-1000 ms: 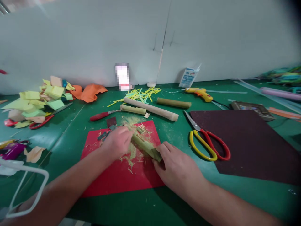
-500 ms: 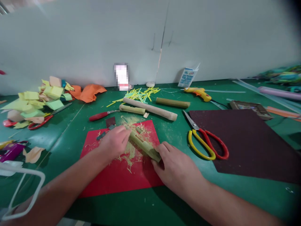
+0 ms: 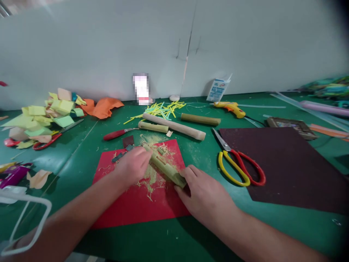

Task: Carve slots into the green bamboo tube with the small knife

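Observation:
A pale green bamboo piece (image 3: 167,168) with a slot cut in its upper side slants over a red sheet (image 3: 131,207). My right hand (image 3: 203,189) grips its near end, thumb on the near side and fingers over the top. My left hand (image 3: 133,163) is closed at the far end, its fingertips against the bamboo; whether something small is also inside that hand is hidden. Fine shavings (image 3: 151,178) and dust lie around the bamboo on the red sheet. Small dark scraps (image 3: 117,157) lie just beyond my left hand.
Behind the sheet lie a red-handled tool (image 3: 116,134), a long pale stick (image 3: 174,126) and two shorter bamboo pieces. Scissors (image 3: 234,163) with red and yellow handles rest partly on a dark sheet (image 3: 283,171). A yellow glue gun (image 3: 230,108) lies near the wall; folded papers (image 3: 40,118) pile up left.
Almost nothing differs. My left hand has shifted very slightly at the far end of the bamboo; my right hand keeps its grip in nearly the same place.

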